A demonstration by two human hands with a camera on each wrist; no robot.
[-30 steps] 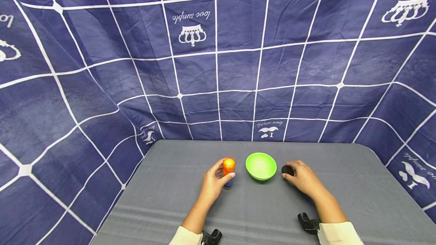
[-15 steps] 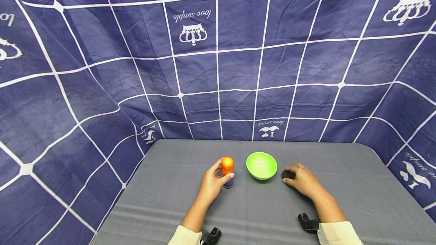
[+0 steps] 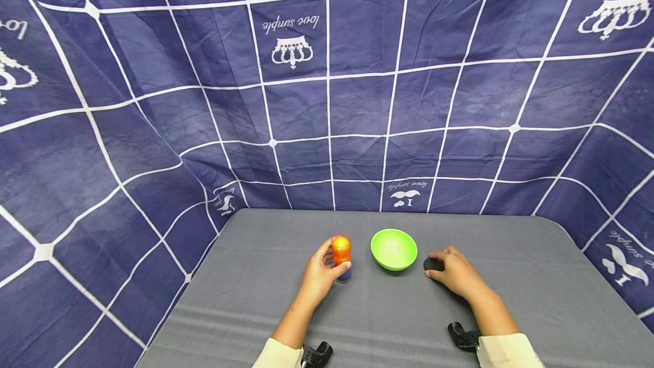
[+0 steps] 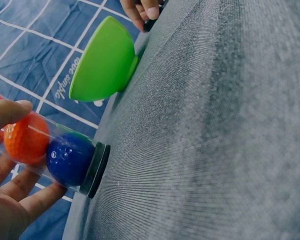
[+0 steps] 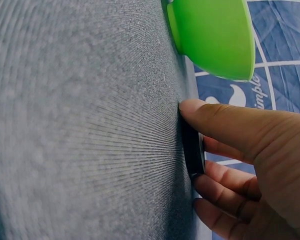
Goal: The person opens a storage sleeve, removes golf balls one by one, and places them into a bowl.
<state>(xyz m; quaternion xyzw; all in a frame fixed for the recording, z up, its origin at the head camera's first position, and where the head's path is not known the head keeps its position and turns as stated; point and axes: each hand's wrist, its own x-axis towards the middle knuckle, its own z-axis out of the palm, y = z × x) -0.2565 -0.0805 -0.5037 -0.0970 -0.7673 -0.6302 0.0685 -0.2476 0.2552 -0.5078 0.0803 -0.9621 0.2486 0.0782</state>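
My left hand grips a clear tube that stands upright on the table. Inside it, in the left wrist view, are orange balls with a blue ball at the bottom, above a black base. To the right of the bowl, my right hand pinches a round black lid by its edge. Seen from the right wrist, the lid lies against the tabletop, with the thumb on one side and fingers on the other.
A green bowl stands between the two hands, a little farther back. The grey tabletop reaches to a blue curtain with white lines, which rises behind it and at both sides.
The black lid has gone from tilted up in my right hand to lying flat on the table, still pinched. The tube has barely shifted in my left hand.
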